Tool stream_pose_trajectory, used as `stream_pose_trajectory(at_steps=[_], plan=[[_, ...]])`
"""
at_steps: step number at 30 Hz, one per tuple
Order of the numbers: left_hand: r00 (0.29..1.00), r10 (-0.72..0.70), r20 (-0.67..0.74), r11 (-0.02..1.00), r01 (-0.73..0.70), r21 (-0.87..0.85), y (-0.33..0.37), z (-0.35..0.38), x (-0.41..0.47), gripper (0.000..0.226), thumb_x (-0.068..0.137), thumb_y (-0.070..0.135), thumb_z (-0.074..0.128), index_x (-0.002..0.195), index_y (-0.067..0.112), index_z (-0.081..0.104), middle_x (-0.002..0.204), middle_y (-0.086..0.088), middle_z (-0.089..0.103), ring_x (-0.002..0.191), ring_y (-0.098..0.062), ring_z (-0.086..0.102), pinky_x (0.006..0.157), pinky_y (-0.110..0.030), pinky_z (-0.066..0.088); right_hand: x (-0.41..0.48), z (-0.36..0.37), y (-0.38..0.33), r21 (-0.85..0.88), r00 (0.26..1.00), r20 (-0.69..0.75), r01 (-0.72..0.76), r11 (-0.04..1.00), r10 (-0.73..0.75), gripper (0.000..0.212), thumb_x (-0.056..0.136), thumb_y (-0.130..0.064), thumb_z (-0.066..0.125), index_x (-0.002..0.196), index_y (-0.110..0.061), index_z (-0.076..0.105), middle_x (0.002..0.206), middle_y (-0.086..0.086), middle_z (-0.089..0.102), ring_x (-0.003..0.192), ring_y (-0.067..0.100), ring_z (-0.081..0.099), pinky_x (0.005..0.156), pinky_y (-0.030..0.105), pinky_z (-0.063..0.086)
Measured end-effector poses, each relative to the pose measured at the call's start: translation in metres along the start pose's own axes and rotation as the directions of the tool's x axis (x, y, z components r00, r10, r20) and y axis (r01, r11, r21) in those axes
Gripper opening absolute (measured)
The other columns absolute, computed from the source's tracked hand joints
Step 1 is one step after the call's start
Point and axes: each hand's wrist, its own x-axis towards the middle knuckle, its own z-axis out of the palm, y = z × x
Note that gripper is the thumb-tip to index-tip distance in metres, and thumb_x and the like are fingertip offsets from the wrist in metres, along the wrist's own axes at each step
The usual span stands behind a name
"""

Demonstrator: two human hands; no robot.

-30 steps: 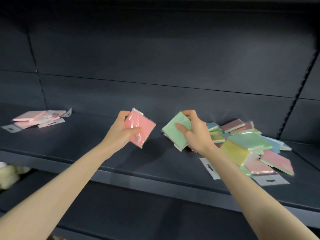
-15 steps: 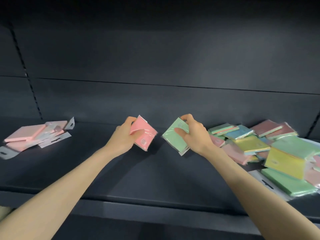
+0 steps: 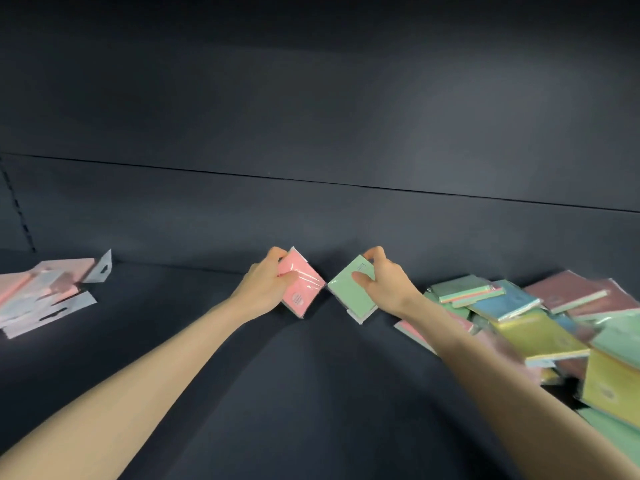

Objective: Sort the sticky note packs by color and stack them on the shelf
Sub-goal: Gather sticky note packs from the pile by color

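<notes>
a view from the head, looking down along two bare forearms that reach onto a dark shelf (image 3: 311,393) with a dark back panel (image 3: 311,133) behind it. at the far left of the shelf lies a loose pink stack (image 3: 38,292) of wrapped packs, their white hang tabs sticking out at several angles. near the middle, the left hand (image 3: 265,289) grips a pink pack (image 3: 300,284), thumb across its face and fingers curled round its upper edge. the pack is tilted, with its lower corner at or just above the shelf, and contact cannot be made out. just beside it, corners almost meeting, is a green pack (image 3: 351,294), also tilted, held by the right hand (image 3: 384,285) with the thumb on its face and fingertips pinching its top corner. both packs are close to the back panel. to the right, a jumbled pile (image 3: 536,317) of packs in green, blue, yellow, pink and dark red spreads across the shelf to the frame edge, well apart from the pink stack. the right forearm passes over the pile's near left edge.
</notes>
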Motion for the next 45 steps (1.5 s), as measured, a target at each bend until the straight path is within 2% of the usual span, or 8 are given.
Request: stream_pose_trajectory(at_steps=[6,10,19,26,32,36,41,45], plan=[[0.999,-0.028,0.030,1.000,0.028,0.003,0.003,0.025,0.019,0.024,0.094,0.024,0.048,0.118,0.020,0.045,0.106,0.001,0.059,0.099,-0.021,0.054,0.075,-0.031,0.040,0.009,-0.003,0.035,-0.157,0.995,0.021,-0.091,0.983,0.095,0.028,0.097,-0.034,0.042,0.116,-0.013,0.036,0.123,0.007,0.052,0.105,0.037,0.053,0.086,0.040,0.041],[0.998,-0.019,0.054,1.000,0.018,0.016,0.011,0.041,0.026,0.026,0.095,0.025,0.046,0.121,0.018,0.043,0.108,-0.002,0.059,0.098,-0.022,0.055,0.078,-0.034,0.042,0.011,-0.009,0.050,-0.204,0.996,0.042,-0.074,0.976,0.084,0.025,0.098,-0.034,0.039,0.113,-0.014,0.036,0.122,0.005,0.053,0.103,0.037,0.053,0.086,0.041,0.040],[0.995,0.006,0.100,0.993,-0.018,0.113,0.016,0.061,0.031,0.028,0.096,0.029,0.046,0.119,0.014,0.042,0.102,-0.001,0.055,0.087,-0.021,0.051,0.063,-0.029,0.036,0.012,-0.018,0.069,-0.232,0.996,0.071,-0.040,0.972,0.058,0.021,0.096,-0.037,0.038,0.110,-0.023,0.035,0.114,-0.001,0.055,0.099,0.033,0.055,0.088,0.043,0.043],[0.998,0.019,0.066,0.970,-0.035,0.240,0.010,0.063,0.032,0.031,0.094,0.028,0.051,0.115,0.006,0.050,0.114,-0.008,0.047,0.105,-0.028,0.051,0.091,-0.038,0.042,0.008,-0.020,0.071,-0.328,0.995,0.054,-0.058,0.943,0.080,0.030,0.096,-0.041,0.037,0.122,-0.025,0.036,0.108,0.005,0.042,0.095,0.039,0.056,0.088,0.042,0.042],[0.993,0.066,0.098,0.931,-0.097,0.353,0.010,0.063,0.029,0.032,0.093,0.032,0.054,0.103,0.002,0.055,0.101,-0.007,0.049,0.098,-0.029,0.053,0.079,-0.033,0.041,0.002,-0.017,0.062,-0.483,0.995,0.062,-0.040,0.874,0.080,0.039,0.099,-0.040,0.032,0.130,-0.018,0.039,0.118,0.010,0.040,0.113,0.033,0.044,0.090,0.044,0.040],[0.992,0.088,0.094,0.879,-0.121,0.462,0.014,0.056,0.024,0.036,0.091,0.036,0.052,0.107,0.004,0.055,0.107,-0.009,0.053,0.103,-0.028,0.053,0.078,-0.033,0.040,-0.004,-0.018,0.061,-0.548,0.991,0.082,-0.044,0.835,0.106,0.041,0.100,-0.038,0.028,0.132,-0.018,0.042,0.124,0.011,0.039,0.118,0.031,0.035,0.095,0.044,0.036],[0.986,0.150,0.067,0.818,-0.162,0.552,0.019,0.049,0.017,0.038,0.094,0.038,0.046,0.120,0.012,0.054,0.118,-0.008,0.055,0.109,-0.029,0.053,0.087,-0.036,0.043,-0.013,-0.022,0.055,-0.383,0.995,0.034,-0.071,0.921,0.091,0.043,0.098,-0.041,0.036,0.135,-0.022,0.045,0.133,0.008,0.041,0.124,0.031,0.033,0.105,0.043,0.032],[0.972,0.224,0.070,0.836,-0.228,0.500,0.034,0.041,0.012,0.041,0.096,0.041,0.045,0.129,0.018,0.050,0.125,-0.005,0.053,0.119,-0.026,0.049,0.095,-0.037,0.040,-0.024,-0.045,0.045,-0.326,0.996,-0.079,-0.054,0.944,0.030,0.042,0.096,-0.034,0.047,0.134,-0.015,0.046,0.135,0.011,0.043,0.125,0.033,0.037,0.105,0.043,0.035]])
